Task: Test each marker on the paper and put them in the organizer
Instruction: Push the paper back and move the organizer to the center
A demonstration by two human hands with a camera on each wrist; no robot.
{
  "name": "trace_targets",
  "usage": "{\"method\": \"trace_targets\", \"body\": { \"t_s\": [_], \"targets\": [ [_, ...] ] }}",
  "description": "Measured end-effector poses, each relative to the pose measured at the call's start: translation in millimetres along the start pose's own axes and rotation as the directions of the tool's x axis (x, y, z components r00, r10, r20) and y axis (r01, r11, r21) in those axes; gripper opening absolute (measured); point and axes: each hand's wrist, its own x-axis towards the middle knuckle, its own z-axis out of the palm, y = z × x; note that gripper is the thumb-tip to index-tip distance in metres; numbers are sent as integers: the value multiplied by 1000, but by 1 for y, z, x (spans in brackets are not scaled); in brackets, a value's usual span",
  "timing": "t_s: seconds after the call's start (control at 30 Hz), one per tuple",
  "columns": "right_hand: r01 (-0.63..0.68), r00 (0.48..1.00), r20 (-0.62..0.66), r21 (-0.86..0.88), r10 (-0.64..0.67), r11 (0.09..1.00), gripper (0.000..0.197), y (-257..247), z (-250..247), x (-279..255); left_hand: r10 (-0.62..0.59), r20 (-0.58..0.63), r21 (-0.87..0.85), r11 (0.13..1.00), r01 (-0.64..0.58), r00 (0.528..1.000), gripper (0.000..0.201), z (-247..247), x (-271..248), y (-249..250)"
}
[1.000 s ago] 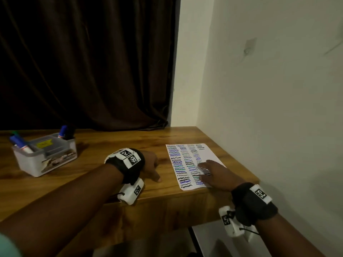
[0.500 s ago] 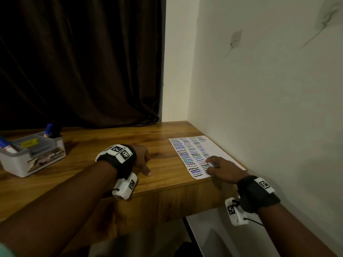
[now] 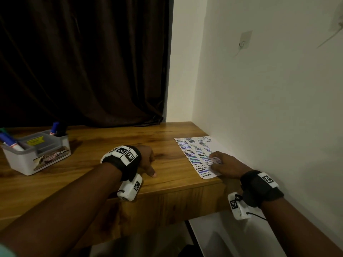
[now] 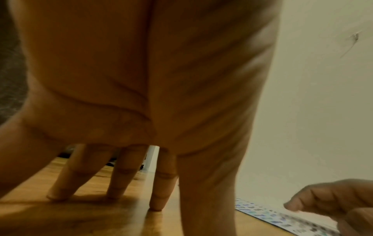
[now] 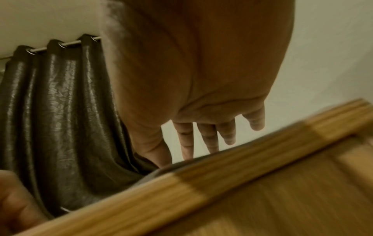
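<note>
Dark brown curtain (image 3: 83, 62) is hanging behind the wooden desk (image 3: 115, 143), which is running into a corner against the pale wall (image 3: 269, 108). Near the desk's left edge, toward the back, the grey organizer (image 3: 35, 154) is holding blue-capped markers (image 3: 9, 140) in its left compartment and more at its back right corner. Toward the middle of the front edge, the left hand (image 3: 145, 158) is resting empty on the bare wood, its straight fingers (image 4: 159, 191) propping on their tips. At the front right corner, beside the wall, the paper (image 3: 194, 154) is lying flat, covered in rows of squiggles. The right hand (image 3: 225, 165) is sitting on the paper's near end, fingers extended and holding nothing.
</note>
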Motion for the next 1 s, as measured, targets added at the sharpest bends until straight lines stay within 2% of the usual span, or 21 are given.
{"method": "trace_targets", "body": {
  "t_s": [0.1,0.2,0.3,0.4,0.5,0.57,0.6,0.67,0.73,0.77,0.83,0.87,0.9,0.93,1.0],
  "targets": [
    [150,989,-13,1,-150,989,43,-41,-6,5,6,-7,1,1000,-6,1000,83,0,-3,0],
    [269,961,77,-42,-266,962,44,-93,-7,17,32,-14,-51,998,-32,999,73,-3,-9,-4],
    [366,912,226,-80,-341,927,44,-151,7,29,80,-86,-301,948,-102,993,42,-12,-32,-20],
    [428,853,363,-77,-375,901,38,-197,28,36,38,-249,-468,870,-154,968,33,-18,-68,-56],
    [455,795,474,-53,-379,889,36,-240,49,42,-95,-453,-471,870,-147,886,30,-11,-116,-121],
    [475,777,499,-64,-384,878,36,-261,59,48,-208,-553,-452,888,-81,807,15,-3,-150,-161],
    [481,769,512,-72,-382,874,36,-272,63,52,-281,-589,-458,889,-27,758,15,1,-167,-181],
    [494,763,532,-114,-367,862,41,-291,70,59,-472,-563,-538,832,133,678,23,9,-192,-218],
    [496,770,543,-180,-335,849,54,-308,75,65,-648,-442,-661,703,263,620,37,15,-206,-252],
    [490,777,546,-212,-314,845,63,-317,77,68,-713,-375,-714,630,305,592,50,16,-209,-265],
    [481,792,543,-274,-279,833,77,-325,81,74,-788,-267,-779,515,356,555,90,15,-207,-280],
    [477,795,548,-302,-259,825,78,-328,83,77,-800,-242,-782,496,378,549,109,14,-203,-283],
    [474,796,557,-329,-237,817,78,-331,85,80,-799,-234,-778,496,386,554,119,11,-197,-285],
    [471,794,568,-348,-217,811,78,-333,87,84,-787,-242,-773,510,377,568,115,8,-191,-286],
    [467,793,575,-365,-200,806,82,-334,89,88,-712,-275,-792,549,267,646,85,3,-177,-281]
  ]
}}
